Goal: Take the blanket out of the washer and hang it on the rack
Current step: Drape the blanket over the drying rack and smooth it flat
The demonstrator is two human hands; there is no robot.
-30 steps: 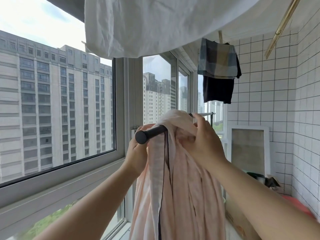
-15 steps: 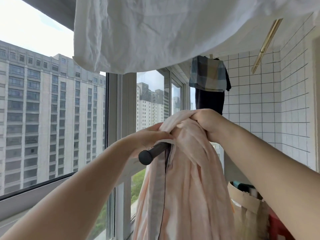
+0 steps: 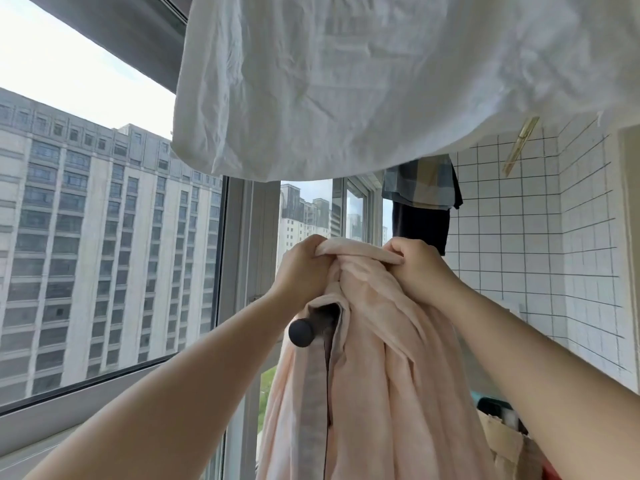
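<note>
A pale pink blanket [image 3: 374, 368] with a grey-edged hem hangs bunched over a black rack bar [image 3: 304, 332], whose rounded end pokes out at the left. My left hand [image 3: 304, 268] grips the top fold of the blanket just above the bar. My right hand [image 3: 419, 265] grips the same fold a little to the right. Both hands are raised at about the same height, close together. The rest of the bar is hidden under the cloth.
A large white sheet [image 3: 381, 81] hangs overhead, close to my head. A plaid cloth over a dark garment [image 3: 420, 209] hangs at the back. The window [image 3: 104, 254] runs along the left, a tiled wall [image 3: 554, 254] along the right. A brown bag [image 3: 502, 441] sits low right.
My left hand moved up from the bar's end to the top fold of the blanket. My right hand stayed on the fold. The view tilted upward.
</note>
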